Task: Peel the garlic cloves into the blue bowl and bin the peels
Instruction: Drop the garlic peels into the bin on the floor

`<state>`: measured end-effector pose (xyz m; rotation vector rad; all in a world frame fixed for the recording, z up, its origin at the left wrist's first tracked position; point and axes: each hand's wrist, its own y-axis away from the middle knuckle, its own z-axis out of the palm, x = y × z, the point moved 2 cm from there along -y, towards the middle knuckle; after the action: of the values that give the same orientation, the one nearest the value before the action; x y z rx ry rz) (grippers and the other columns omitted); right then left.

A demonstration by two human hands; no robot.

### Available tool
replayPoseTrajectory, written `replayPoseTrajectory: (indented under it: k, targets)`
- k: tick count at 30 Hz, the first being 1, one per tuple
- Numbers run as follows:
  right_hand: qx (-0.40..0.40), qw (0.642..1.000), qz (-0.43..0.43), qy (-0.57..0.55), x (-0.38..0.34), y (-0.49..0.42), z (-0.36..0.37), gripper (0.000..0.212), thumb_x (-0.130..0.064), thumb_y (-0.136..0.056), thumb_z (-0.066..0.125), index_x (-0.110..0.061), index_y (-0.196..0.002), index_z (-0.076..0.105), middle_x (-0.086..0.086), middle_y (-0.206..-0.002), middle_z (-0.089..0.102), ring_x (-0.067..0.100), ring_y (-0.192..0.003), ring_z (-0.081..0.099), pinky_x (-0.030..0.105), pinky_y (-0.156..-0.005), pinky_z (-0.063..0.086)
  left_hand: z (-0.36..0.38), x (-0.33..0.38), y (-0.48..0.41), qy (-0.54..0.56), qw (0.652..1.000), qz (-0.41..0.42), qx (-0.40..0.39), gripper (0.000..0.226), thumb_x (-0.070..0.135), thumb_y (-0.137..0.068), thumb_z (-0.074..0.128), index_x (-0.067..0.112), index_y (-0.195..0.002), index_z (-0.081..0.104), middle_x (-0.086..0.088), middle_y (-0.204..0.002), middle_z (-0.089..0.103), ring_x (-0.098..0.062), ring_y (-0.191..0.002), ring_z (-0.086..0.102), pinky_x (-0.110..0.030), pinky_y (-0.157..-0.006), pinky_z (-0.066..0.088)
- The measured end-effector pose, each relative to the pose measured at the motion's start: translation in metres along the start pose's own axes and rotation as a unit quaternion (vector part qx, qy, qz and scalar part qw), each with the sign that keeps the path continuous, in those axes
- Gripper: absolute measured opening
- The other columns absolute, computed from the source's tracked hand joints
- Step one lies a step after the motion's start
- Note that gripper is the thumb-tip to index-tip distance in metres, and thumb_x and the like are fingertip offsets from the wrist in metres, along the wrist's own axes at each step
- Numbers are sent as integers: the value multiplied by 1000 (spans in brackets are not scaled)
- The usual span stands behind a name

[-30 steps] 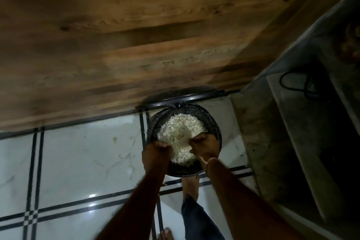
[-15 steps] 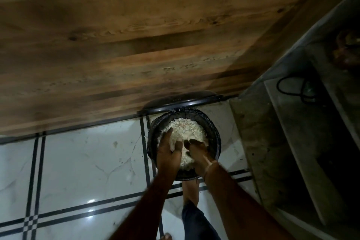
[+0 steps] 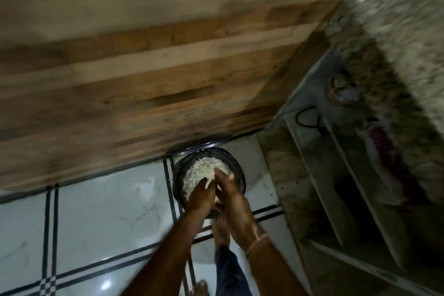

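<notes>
Two hands, the left hand [image 3: 201, 193] and the right hand [image 3: 227, 185], are held over the open black bin [image 3: 177, 180] that stands on the tiled floor [image 3: 96, 199] at the foot of a wooden panel [image 3: 144, 84]; the palms are close together with fingers straight, the left fingertips against the right palm, and neither hand appears to grip anything, which suggests loose scraps being brushed off. Pale garlic peels [image 3: 199, 170] lie heaped inside the bin, and the raised lid [image 3: 201, 145] leans at its far side against the panel. Binning therefore looks all but done; whether peeling is complete cannot be judged, as the blue bowl and the cloves are out of view. A bare foot [image 3: 221, 228] is set at the near edge of the bin, perhaps on a pedal, though blur hides the contact. To the right rise stone shelves [image 3: 336, 187] carrying a black cable [image 3: 310, 118] and a pink brush-like object [image 3: 382, 142], well apart from the bin; nothing stands between hands and bin
</notes>
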<state>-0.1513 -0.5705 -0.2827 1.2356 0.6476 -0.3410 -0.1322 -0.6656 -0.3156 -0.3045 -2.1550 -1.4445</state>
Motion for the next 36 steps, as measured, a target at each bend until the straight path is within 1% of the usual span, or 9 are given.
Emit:
replayPoseTrajectory:
  k: [3, 5, 8, 11, 15, 18, 25, 30, 36]
  targets:
    - [32, 999, -35, 6, -31, 81, -8, 37, -33, -111, 41, -20, -142, 57, -9, -110, 65, -5, -91, 63, 7, -69, 52, -21, 27, 76, -60, 994, 94, -9, 56, 35, -107, 53, 23, -159, 36, -9, -163, 38, -29, -148, 39, -33, -117, 32]
    - [64, 992, -91, 61, -50, 130, -13, 36, -26, -112, 43, -12, -141, 58, -4, -112, 65, -12, -81, 64, 3, -62, 49, -27, 37, 127, -87, 986, 144, -14, 56, 33, -105, 56, 23, -157, 39, -8, -161, 42, -28, -146, 41, -32, -118, 32]
    - [94, 976, -139, 137, -71, 209, -31, 29, -34, -110, 47, -21, -128, 65, -11, -115, 67, -12, -98, 64, 0, -72, 46, -27, 53, 202, -154, 964, 214, -27, 55, 33, -103, 59, 21, -155, 43, -7, -157, 48, -25, -144, 45, -33, -119, 34]
    - [171, 945, -209, 182, -81, 284, -56, 22, -30, -110, 50, -24, -125, 64, -21, -109, 63, -20, -94, 58, -4, -79, 40, -18, 66, 267, -217, 931, 292, -22, 53, 31, -100, 64, 19, -150, 51, -6, -151, 55, -23, -138, 50, -36, -116, 39]
    - [274, 892, -286, 219, -69, 364, -97, 30, -39, -109, 49, -23, -125, 68, -5, -121, 68, 7, -108, 63, 30, -98, 53, 10, 75, 341, -261, 896, 356, -53, 47, 38, -98, 66, 22, -141, 58, -4, -146, 57, -24, -132, 54, -40, -109, 45]
    - [331, 862, -306, 231, -56, 413, -135, 20, -33, -109, 50, -26, -116, 67, -6, -111, 65, 10, -102, 62, 34, -93, 53, 43, 75, 383, -264, 871, 404, -95, 41, 33, -98, 67, 24, -137, 61, -4, -143, 58, -22, -130, 54, -35, -108, 45]
    - [438, 806, -283, 280, -10, 479, -232, 27, -40, -107, 50, -28, -121, 69, -6, -116, 66, 11, -106, 62, 35, -88, 52, 139, 61, 454, -301, 804, 485, -165, 38, 33, -97, 68, 23, -134, 63, -2, -136, 60, -22, -125, 57, -34, -102, 48]
    - [492, 791, -269, 244, 28, 523, -319, 23, -31, -106, 57, -26, -124, 70, -6, -121, 68, 10, -111, 63, 28, -92, 51, 231, 45, 504, -315, 775, 498, -226, 37, 30, -97, 69, 23, -133, 62, 1, -135, 60, -17, -124, 57, -24, -97, 42]
    - [528, 784, -223, 237, 68, 561, -429, 27, -30, -105, 60, -23, -129, 70, -6, -129, 68, 12, -116, 64, 23, -92, 47, 338, 20, 547, -333, 759, 496, -258, 39, 24, -96, 71, 23, -134, 63, 3, -135, 64, -14, -122, 59, -25, -97, 45]
